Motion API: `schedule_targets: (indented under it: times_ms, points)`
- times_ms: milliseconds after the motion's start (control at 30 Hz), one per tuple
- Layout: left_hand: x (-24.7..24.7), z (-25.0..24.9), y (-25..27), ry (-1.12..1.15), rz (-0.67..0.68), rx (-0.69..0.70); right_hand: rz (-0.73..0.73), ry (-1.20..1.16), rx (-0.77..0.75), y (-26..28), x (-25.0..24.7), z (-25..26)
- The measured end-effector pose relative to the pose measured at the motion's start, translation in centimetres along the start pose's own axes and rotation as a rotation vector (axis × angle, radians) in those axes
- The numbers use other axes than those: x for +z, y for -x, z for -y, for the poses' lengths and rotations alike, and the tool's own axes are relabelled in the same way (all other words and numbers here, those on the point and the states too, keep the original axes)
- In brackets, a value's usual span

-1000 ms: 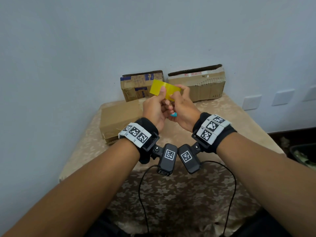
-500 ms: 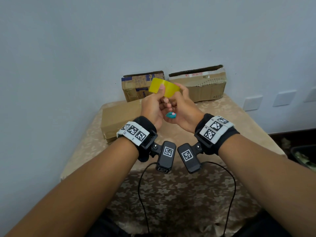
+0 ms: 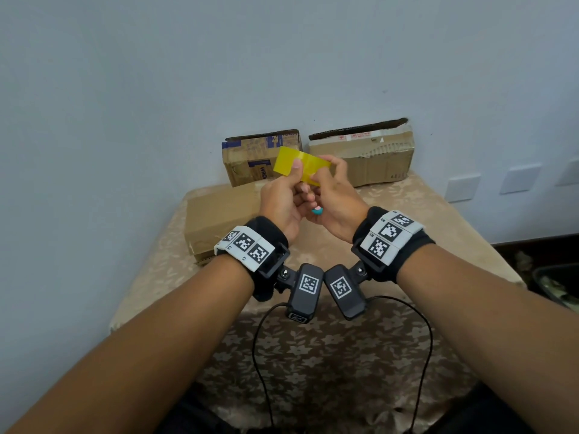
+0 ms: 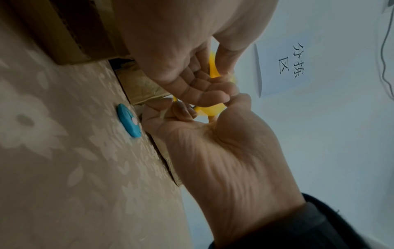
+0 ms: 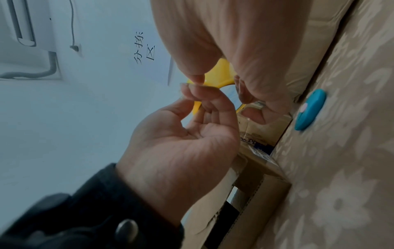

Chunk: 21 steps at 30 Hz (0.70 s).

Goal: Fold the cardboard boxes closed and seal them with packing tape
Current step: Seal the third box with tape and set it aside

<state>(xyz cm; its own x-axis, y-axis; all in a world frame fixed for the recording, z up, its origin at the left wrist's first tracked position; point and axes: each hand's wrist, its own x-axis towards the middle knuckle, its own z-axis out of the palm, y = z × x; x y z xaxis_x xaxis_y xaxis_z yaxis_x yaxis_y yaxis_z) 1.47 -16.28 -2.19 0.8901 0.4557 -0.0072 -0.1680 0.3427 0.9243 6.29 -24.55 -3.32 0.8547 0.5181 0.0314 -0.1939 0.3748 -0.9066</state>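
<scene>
Both hands meet above the table, holding a yellow packing tape roll point(image 3: 297, 166). My left hand point(image 3: 289, 183) pinches its left side with the thumb on top. My right hand point(image 3: 332, 180) curls its fingers round the right side. The roll's yellow edge point(image 4: 213, 110) peeks between the fingers in the left wrist view, and the roll point(image 5: 224, 67) shows again in the right wrist view. A closed cardboard box point(image 3: 219, 214) lies flat at the left. Two more boxes, one with blue print point(image 3: 250, 158) and a longer one point(image 3: 369, 158), stand against the wall.
A small blue cutter point(image 3: 317, 210) lies on the floral tablecloth point(image 3: 407, 230) just below the hands; the cutter point(image 4: 129, 120) shows in the left wrist view too. Wall plates point(image 3: 463, 189) sit at the right. A dark bin point(image 3: 554, 286) stands beyond the table's right edge.
Both hands have stayed together over the same spot. The tape roll has turned slightly between the fingers.
</scene>
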Motion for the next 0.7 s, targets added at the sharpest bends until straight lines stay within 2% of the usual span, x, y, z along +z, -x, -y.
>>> schedule_targets:
  times_ms: [433,600,700]
  points:
    - [-0.02,-0.13,0.39,0.031,0.026,0.003,-0.01,0.008,-0.042,0.14,0.21,0.64]
    - [-0.2,-0.15,0.24,0.005,0.022,0.007,-0.041,0.127,-0.066,0.03,0.3,0.04]
    - [-0.08,-0.41,0.09,-0.012,0.008,0.022,-0.004,0.116,0.004,0.2,-0.1,0.26]
